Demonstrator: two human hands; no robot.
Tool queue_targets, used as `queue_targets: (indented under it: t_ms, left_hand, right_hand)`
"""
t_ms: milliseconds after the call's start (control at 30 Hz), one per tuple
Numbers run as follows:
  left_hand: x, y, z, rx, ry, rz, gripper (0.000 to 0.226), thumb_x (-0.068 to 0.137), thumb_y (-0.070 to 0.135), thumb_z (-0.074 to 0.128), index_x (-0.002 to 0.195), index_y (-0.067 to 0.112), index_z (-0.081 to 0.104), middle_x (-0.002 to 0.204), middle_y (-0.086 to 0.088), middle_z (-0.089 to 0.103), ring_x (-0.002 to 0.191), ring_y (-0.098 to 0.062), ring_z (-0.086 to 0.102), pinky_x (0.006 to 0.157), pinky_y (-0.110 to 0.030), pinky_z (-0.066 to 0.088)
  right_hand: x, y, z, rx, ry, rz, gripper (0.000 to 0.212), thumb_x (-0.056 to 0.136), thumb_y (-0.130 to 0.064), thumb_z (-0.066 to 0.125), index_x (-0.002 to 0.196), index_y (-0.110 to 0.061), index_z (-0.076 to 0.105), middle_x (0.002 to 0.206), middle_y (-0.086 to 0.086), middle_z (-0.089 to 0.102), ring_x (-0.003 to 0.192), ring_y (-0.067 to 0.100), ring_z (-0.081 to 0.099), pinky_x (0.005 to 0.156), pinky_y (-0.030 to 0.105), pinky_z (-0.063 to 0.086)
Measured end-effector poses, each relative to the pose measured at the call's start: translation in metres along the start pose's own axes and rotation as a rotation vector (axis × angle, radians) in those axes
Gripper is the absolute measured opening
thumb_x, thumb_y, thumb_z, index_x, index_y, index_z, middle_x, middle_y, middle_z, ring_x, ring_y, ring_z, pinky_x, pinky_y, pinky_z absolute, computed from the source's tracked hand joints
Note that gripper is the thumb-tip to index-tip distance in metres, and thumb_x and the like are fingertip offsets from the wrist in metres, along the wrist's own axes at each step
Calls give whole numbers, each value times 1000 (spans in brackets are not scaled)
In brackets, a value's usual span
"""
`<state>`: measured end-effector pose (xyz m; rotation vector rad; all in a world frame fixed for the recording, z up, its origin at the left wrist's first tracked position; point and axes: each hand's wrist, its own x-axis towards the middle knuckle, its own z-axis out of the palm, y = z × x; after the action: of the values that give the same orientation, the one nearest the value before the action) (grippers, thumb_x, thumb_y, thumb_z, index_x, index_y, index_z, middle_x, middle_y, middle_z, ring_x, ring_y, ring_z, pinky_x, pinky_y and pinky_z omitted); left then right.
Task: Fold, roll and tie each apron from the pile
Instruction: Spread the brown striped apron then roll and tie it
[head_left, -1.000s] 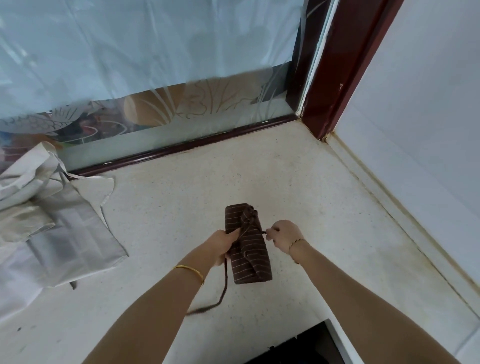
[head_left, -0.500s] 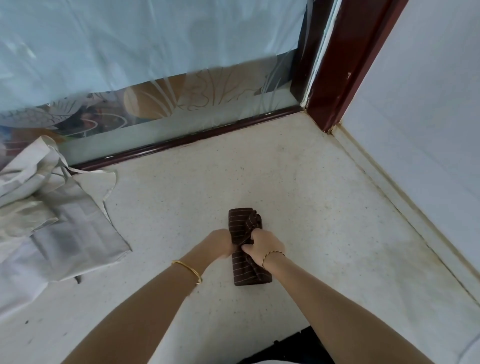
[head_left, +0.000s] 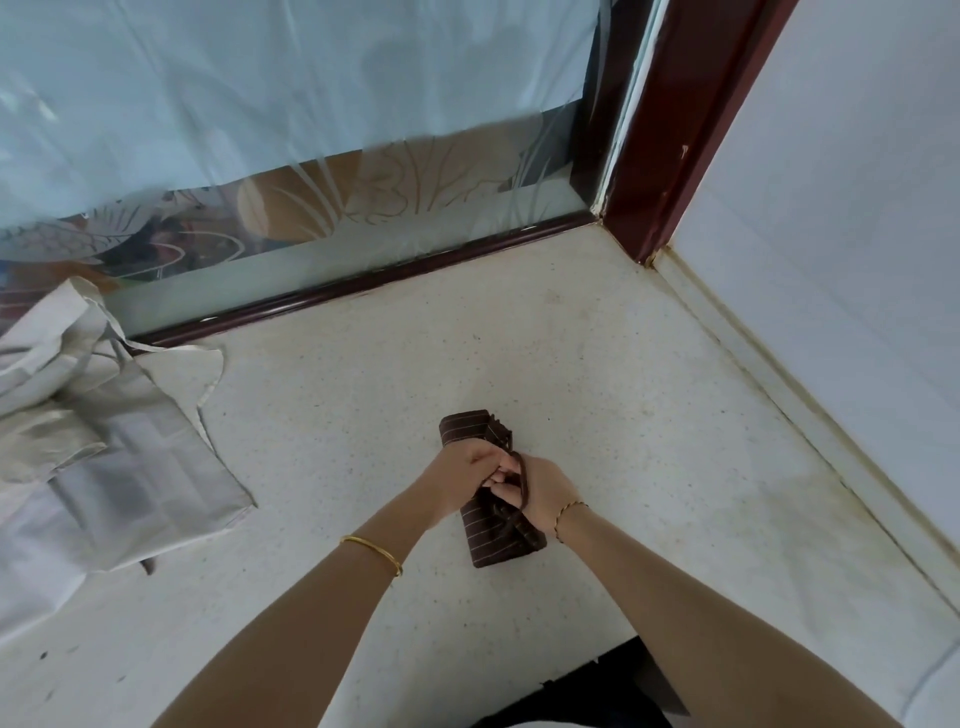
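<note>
Both hands have closed together since a moment ago: left hand (head_left: 462, 467) and right hand (head_left: 540, 491) now pinch the dark tie strap (head_left: 523, 480) over the rolled brown striped apron (head_left: 493, 530) on the bench (head_left: 597, 415). To knot well, keep the roll pinned while drawing the strap snug, so it likely won't unroll.

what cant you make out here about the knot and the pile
Head view only:
- Middle of the brown roll: hidden under the left hand and right hand, so the knot's state is unclear.
- Strap: its ends vanish among the fingers.
- Pale aprons: cut off by the left edge, count unclear.
</note>
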<state>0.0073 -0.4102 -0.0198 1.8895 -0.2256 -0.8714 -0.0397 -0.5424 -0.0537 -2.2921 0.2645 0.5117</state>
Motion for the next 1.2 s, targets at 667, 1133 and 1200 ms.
queue_targets:
  t_ms: [667, 1133, 1200]
  left_hand:
    - [10, -13, 6, 358, 43, 102, 20, 93, 20, 55, 88, 6, 68, 83, -6, 62, 74, -14, 55, 76, -35, 49]
    - [13, -9, 2, -72, 129, -117, 14, 94, 10, 54, 94, 5, 68, 69, 4, 62, 61, -4, 52, 51, -7, 42]
    - [15, -8, 0, -37, 124, -157, 10, 90, 10, 60, 82, 6, 66, 71, 1, 61, 63, -6, 54, 52, -8, 43]
  right_hand:
    - [-4, -1, -27, 298, 142, 67, 26, 97, -2, 39, 104, -11, 62, 92, 8, 64, 62, 18, 64, 58, 26, 56]
    - [-11, -7, -23, -358, 186, -85, 22, 94, -36, 53, 102, -18, 63, 99, -3, 63, 86, 14, 59, 73, 25, 47]
    - [-14, -9, -22, -382, 150, -115, 23, 93, -35, 55, 106, -19, 63, 103, -4, 64, 92, 14, 61, 79, 25, 49]
